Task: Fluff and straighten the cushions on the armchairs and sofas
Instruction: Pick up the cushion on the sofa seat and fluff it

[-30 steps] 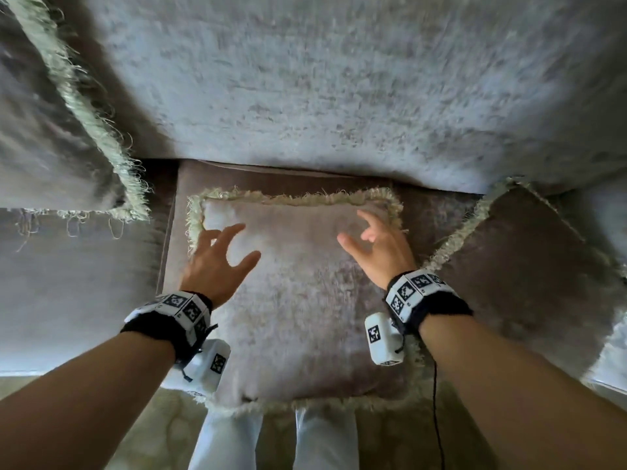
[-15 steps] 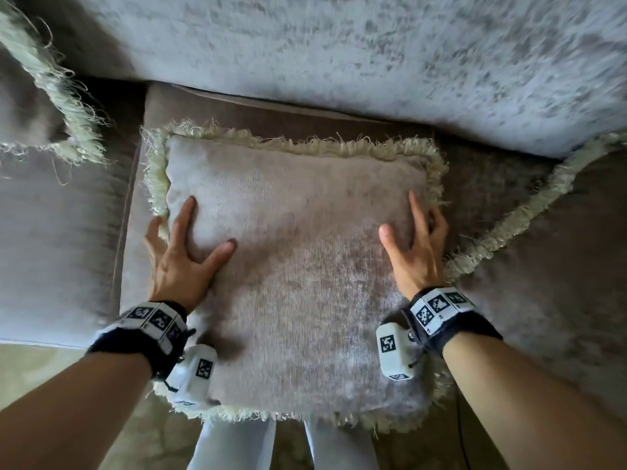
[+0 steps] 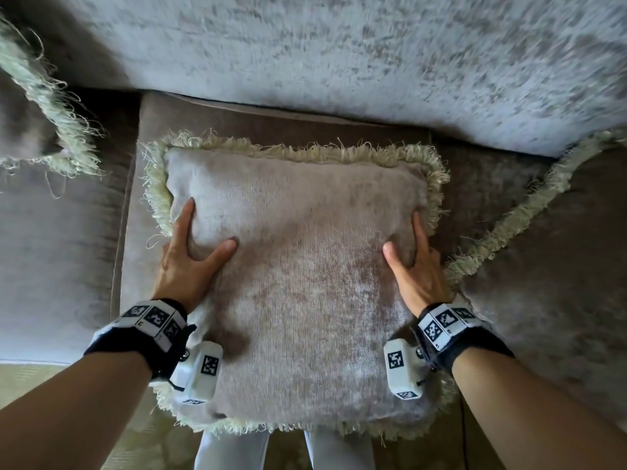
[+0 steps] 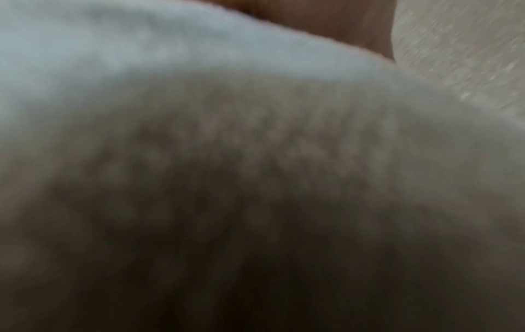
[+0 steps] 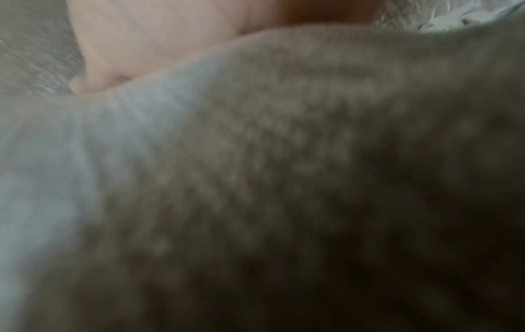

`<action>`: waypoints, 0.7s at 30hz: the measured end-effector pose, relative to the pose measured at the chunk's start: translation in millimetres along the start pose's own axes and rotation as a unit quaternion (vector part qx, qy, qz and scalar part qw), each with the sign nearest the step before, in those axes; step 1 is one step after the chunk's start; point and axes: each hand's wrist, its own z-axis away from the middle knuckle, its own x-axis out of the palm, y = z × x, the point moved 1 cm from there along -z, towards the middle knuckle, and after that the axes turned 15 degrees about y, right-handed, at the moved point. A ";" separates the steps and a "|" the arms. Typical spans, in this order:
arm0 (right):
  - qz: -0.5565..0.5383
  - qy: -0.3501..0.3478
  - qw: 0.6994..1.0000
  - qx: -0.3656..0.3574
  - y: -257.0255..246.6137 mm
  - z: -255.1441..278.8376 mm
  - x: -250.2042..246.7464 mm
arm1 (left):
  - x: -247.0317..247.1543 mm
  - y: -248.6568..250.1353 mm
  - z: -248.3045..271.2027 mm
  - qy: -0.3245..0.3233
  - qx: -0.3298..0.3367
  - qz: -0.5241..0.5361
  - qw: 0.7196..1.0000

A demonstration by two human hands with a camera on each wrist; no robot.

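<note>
A taupe velvet cushion (image 3: 305,283) with a pale fringe lies flat on the sofa seat (image 3: 271,120), its near edge hanging over the seat's front. My left hand (image 3: 210,225) presses its left side, thumb and forefinger straight on top with fabric bulging between them. My right hand (image 3: 402,232) mirrors this on the right side. The remaining fingers of both hands are hidden past the cushion's edges. In both wrist views blurred cushion fabric (image 4: 255,179) (image 5: 255,157) fills the frame. The right thumb (image 5: 93,78) digs into it.
The grey sofa backrest (image 3: 339,45) rises behind. A second fringed cushion (image 3: 559,266) lies at the right, touching my right wrist. A third fringed cushion (image 3: 27,123) sits at upper left above another seat cushion (image 3: 57,249). Floor (image 3: 51,385) and white trouser legs (image 3: 230,452) are below.
My hands came down from above the cushion onto its top, then slid outward to its two sides and now squeeze inward. The view has dropped closer.
</note>
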 end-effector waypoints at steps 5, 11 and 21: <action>-0.030 0.023 0.999 -0.014 -13.6 7.3 -2.7 | -0.3 1.9 0.3 0.008 0.024 0.044 0.999; -0.112 0.091 0.988 -0.062 -48.0 14.6 -35.4 | -22.3 40.4 0.8 0.026 0.073 0.145 0.986; -0.265 0.248 0.889 -0.280 -143.6 -48.5 -90.6 | -53.9 156.9 -60.3 0.082 0.335 0.277 0.897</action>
